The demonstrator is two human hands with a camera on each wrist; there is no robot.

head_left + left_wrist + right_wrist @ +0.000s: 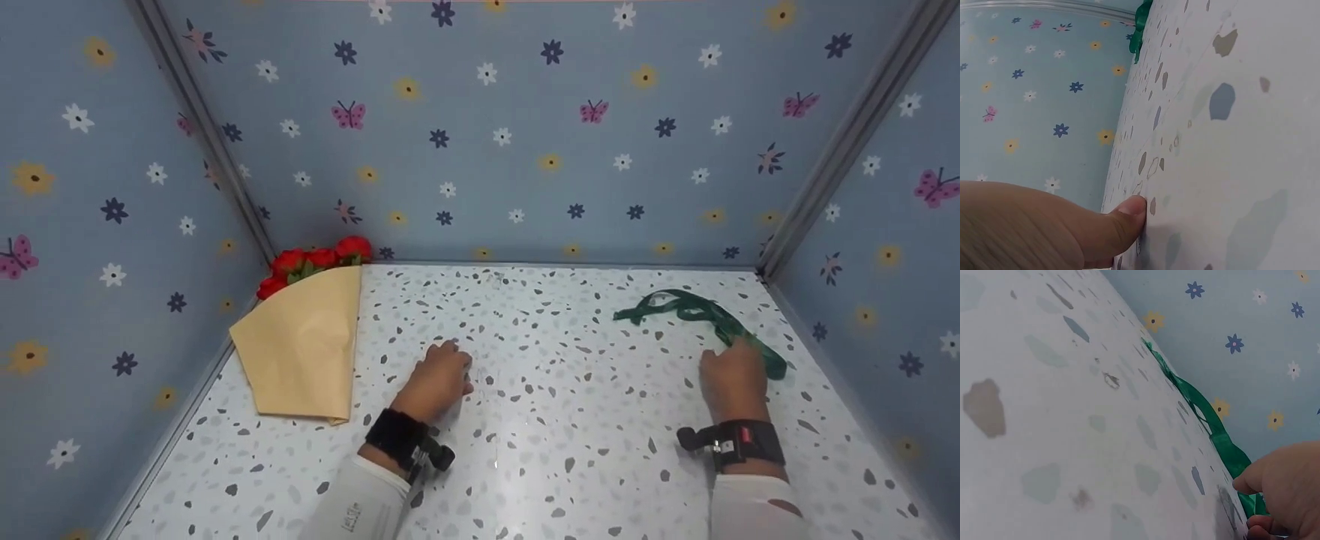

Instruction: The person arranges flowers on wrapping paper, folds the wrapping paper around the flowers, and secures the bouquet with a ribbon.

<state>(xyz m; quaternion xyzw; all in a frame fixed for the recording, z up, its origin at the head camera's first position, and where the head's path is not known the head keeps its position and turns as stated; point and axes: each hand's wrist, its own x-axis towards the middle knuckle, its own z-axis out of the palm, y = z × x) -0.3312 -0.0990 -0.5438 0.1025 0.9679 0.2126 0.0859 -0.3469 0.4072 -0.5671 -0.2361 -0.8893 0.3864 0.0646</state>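
A dark green ribbon lies in loose loops on the right side of the speckled tabletop. My right hand is at its near end, fingers curled at the ribbon, which shows between thumb and fingers in the right wrist view. Part of it is hidden behind the hand. My left hand rests on the tabletop left of centre, loosely bent and holding nothing; in the left wrist view its thumb touches the surface. Left of that hand lies a bouquet of red flowers in tan wrapping paper.
Blue panels with a flower and butterfly print enclose the white speckled tabletop at the back and both sides. The bouquet's blooms reach the back left corner. Each wrist wears a black strap with a small mount.
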